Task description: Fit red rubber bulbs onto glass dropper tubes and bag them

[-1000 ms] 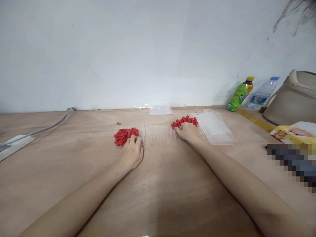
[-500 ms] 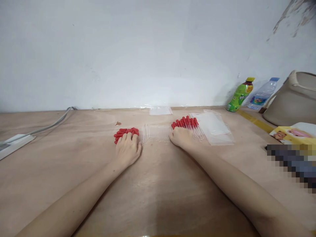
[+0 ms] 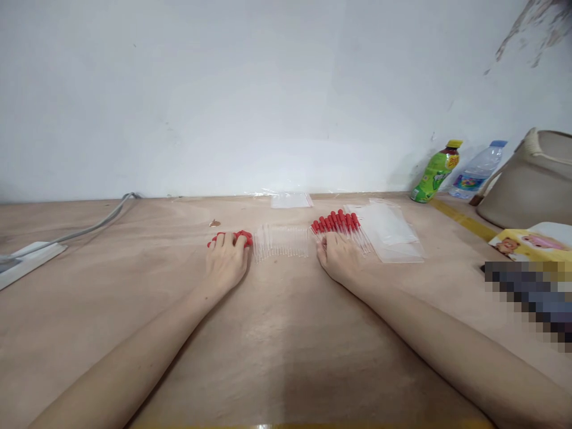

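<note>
My left hand [image 3: 227, 259] lies palm down over a pile of red rubber bulbs [image 3: 245, 236], its fingers spread among them. The hand covers most of the pile. Between my hands lies a row of thin clear tubes [image 3: 286, 241], side by side on the table. My right hand [image 3: 339, 256] rests at the near side of a fan of droppers [image 3: 342, 220], which have red bulbs on clear stems. Its thumb stands apart from the bent fingers, and no held object shows. The hand hides some of the stems.
Clear plastic bags [image 3: 393, 229] lie right of the droppers, with another bag [image 3: 291, 201] by the wall. A green bottle [image 3: 435, 173], a clear bottle [image 3: 477, 170] and a beige basket [image 3: 527, 179] stand at right. A cable [image 3: 105, 220] runs to a power strip [image 3: 38, 259] at left.
My right hand has shifted slightly right and down, away from the tube row's end, and its thumb now shows apart. My left hand has settled further over the red bulbs.
</note>
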### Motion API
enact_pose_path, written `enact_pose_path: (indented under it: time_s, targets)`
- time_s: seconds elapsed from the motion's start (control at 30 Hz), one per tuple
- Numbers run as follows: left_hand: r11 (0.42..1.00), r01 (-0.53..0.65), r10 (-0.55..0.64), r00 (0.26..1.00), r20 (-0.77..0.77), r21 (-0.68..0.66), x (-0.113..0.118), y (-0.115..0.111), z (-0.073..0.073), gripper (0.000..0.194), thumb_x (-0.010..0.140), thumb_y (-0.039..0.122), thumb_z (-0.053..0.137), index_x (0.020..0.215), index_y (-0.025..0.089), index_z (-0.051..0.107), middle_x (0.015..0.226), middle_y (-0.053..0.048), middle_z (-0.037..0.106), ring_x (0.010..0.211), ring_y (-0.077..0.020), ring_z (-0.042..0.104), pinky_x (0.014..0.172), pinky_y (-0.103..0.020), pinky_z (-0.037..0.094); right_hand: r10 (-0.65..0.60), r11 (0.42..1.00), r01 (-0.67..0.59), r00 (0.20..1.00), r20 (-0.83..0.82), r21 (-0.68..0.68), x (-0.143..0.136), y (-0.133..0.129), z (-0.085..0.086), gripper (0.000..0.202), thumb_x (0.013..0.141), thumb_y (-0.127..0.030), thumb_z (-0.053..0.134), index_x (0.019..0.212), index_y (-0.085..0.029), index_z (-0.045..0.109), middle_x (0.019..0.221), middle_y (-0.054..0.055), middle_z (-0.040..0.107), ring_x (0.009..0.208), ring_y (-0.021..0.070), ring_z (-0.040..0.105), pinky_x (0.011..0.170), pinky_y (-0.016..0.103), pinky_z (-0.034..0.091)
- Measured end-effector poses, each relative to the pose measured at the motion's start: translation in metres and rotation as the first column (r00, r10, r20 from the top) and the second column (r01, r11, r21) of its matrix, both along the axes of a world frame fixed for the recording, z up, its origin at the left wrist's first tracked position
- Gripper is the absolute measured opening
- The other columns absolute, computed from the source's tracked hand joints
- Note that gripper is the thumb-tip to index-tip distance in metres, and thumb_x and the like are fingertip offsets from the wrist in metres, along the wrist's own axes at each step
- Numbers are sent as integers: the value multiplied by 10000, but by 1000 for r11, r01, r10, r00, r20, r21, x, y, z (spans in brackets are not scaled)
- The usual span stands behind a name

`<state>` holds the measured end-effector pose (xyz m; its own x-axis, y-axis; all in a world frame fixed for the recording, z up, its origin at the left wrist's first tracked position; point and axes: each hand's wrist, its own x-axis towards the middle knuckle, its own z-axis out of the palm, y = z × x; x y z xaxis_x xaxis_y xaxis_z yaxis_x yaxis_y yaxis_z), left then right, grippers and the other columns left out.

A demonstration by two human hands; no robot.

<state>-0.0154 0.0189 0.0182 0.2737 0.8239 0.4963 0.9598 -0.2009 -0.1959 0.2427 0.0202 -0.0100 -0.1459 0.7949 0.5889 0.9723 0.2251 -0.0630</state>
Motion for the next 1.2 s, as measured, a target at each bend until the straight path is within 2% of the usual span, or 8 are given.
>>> enact_pose_path:
  time_s: [0.17, 0.53, 0.63, 0.77, 0.9, 1.0, 1.1, 1.2]
  targets:
    - [997, 59, -60, 998, 22, 53, -2, 19, 2, 274, 833, 289, 407, 1014, 179, 582, 1083, -144, 521, 998, -312, 452, 785, -428, 357, 155, 987, -153, 986, -60, 45, 12, -16, -5, 264, 885, -280, 324, 766, -147, 519, 724, 78, 582, 714, 187, 505, 667, 277, 326]
    - [984, 137, -152, 980, 132, 113, -1, 25, -4, 335, 827, 223, 406, 1139, 148, 503, 1080, -127, 577, 1037, -271, 488, 998, -489, 214, 193, 978, -199, 976, -105, -55, 12, -27, 9, 169, 848, -243, 417, 760, -155, 531, 741, 69, 599, 715, 179, 535, 655, 279, 347]
    - [945, 322, -326, 900, 290, 62, 8, 11, 1, 342, 840, 222, 386, 1162, 173, 491, 1147, -113, 529, 1061, -241, 482, 933, -409, 350, 279, 955, -289, 951, -134, -66, 15, -24, 5, 169, 854, -236, 408, 827, -155, 553, 796, 80, 617, 764, 189, 555, 686, 296, 380]
    - [765, 639, -543, 705, 456, -78, 24, -11, -1, 234, 827, 195, 406, 947, 182, 607, 1129, -91, 520, 919, -163, 563, 846, -311, 442, 378, 924, -382, 919, -114, -13, 18, -20, -4, 237, 875, -227, 378, 997, -151, 566, 911, 101, 619, 862, 200, 550, 747, 321, 393]
    - [733, 678, -539, 622, 568, -46, 36, -21, -11, 121, 796, 260, 522, 781, 172, 604, 974, -69, 590, 903, -170, 579, 828, -310, 469, 395, 919, -395, 918, -36, 13, 18, -20, -6, 256, 883, -214, 375, 1009, -150, 589, 848, 83, 616, 805, 184, 539, 728, 309, 373]
    - [732, 678, -480, 583, 655, -67, 39, -20, -17, 124, 804, 272, 536, 872, 178, 580, 907, -55, 620, 864, -158, 603, 773, -298, 512, 402, 915, -403, 915, -17, -26, 14, -25, 0, 220, 878, -203, 388, 923, -161, 600, 841, 66, 617, 789, 171, 534, 733, 304, 346]
    - [720, 684, -396, 546, 738, -119, 40, -19, -20, 323, 804, 256, 541, 1114, 179, 493, 1049, -87, 604, 864, -155, 628, 749, -310, 544, 409, 910, -410, 912, -32, -64, 9, -33, 8, 195, 878, -204, 389, 880, -166, 580, 838, 52, 616, 769, 153, 536, 726, 290, 329]
    - [716, 688, -408, 552, 727, -121, 40, -18, -21, 317, 796, 284, 553, 1090, 166, 540, 1249, -130, 489, 962, -191, 609, 784, -341, 540, 452, 888, -455, 890, -54, -62, 5, -37, 11, 187, 883, -209, 381, 879, -169, 564, 823, 39, 618, 745, 139, 537, 725, 282, 324]
